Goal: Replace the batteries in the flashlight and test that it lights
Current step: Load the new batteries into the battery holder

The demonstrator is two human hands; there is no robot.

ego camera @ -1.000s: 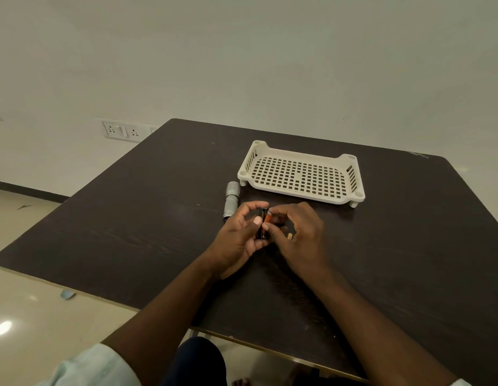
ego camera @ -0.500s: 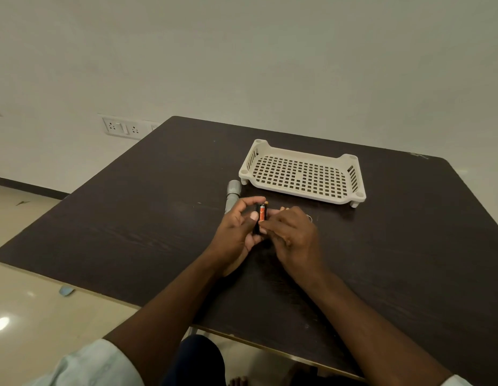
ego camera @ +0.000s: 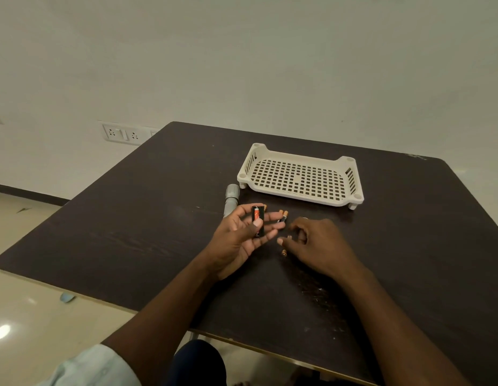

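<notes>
My left hand is raised palm-up over the dark table, thumb pinning a black cartridge with a red-orange battery in it. A grey flashlight body lies on the table just beyond that hand, partly hidden by it. Loose black-and-copper batteries rest past my fingertips. My right hand is lowered to the table, its fingertips on a small copper-tipped battery; whether it grips it is unclear.
A cream perforated plastic tray stands behind the hands, towards the far right. A wall socket plate is on the wall at left. The table's near edge runs just in front of my forearms.
My two hands, joined on the cartridge before, have parted. The left keeps the cartridge; the right has dropped to the table on the right, uncovering loose batteries.
</notes>
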